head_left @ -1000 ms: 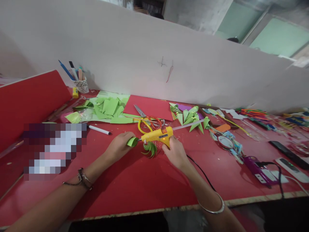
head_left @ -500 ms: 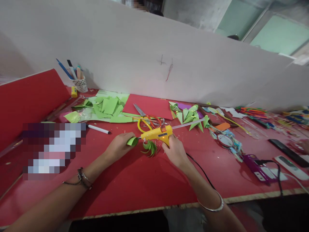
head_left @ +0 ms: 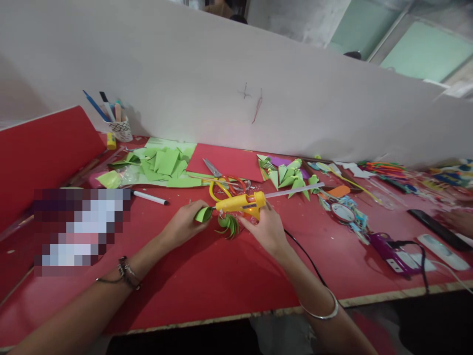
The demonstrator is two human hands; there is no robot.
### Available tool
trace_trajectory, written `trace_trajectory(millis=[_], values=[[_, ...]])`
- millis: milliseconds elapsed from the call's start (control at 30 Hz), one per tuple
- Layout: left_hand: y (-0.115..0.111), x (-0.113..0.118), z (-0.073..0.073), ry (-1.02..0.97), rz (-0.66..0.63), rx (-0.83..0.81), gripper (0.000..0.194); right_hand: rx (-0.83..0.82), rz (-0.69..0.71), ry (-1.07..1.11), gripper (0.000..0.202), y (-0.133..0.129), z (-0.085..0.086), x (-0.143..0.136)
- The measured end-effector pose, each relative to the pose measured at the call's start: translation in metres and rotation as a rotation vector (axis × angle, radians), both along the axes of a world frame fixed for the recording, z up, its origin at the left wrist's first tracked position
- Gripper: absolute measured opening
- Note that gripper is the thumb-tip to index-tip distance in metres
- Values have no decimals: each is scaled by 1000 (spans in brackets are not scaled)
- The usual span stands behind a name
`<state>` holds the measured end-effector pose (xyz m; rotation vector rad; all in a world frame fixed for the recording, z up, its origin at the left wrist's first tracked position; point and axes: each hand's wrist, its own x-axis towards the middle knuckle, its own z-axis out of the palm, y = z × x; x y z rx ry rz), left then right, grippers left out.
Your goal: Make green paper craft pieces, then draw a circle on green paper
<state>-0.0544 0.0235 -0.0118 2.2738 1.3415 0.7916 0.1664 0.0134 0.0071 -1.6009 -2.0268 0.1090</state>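
My left hand (head_left: 185,223) pinches a rolled green paper piece (head_left: 204,214) at the middle of the red table. Wrapped round the handle of a yellow glue gun (head_left: 236,202) is my right hand (head_left: 269,227). The gun's nozzle points left and meets the open end of the green roll. A clear glue stick (head_left: 295,189) sticks out of its back. Just below the gun lies a curled green paper piece (head_left: 228,227). Scissors (head_left: 218,177) with yellow and orange handles lie behind the gun.
Green paper pieces (head_left: 166,162) and a red sheet (head_left: 229,161) lie at the back, with green paper cones (head_left: 286,175) to their right. A marker (head_left: 151,197) lies left. A purple power strip (head_left: 393,256) is at the right. Another person's hand (head_left: 458,222) shows at the far right edge.
The glue gun has tilted slightly and its nozzle sits closer to the green roll. My right thumb has shifted left along the handle. Another person's hand shows more at the right edge.
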Motion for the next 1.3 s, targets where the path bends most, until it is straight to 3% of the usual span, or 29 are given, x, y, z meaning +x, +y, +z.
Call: trace_trajectory(millis=[233,400,700,867,1200,1300], values=[[3,-7,-2,6,-71,28,23,15,-22,9,36,1,2,1],[6,-13,-1,-9,-134,-16,15,13,-29,-5,37,1,2,2],[7,-15,0,-22,46,24,13,23,-36,-38,37,0,2,1],[6,-18,1,92,108,63,14,27,-20,-40,38,0,1,0],[6,-15,0,186,-51,95,6,42,14,6,36,-3,-1,-3],[6,-13,1,213,-46,90,6,37,25,-4,34,-3,-2,-4]])
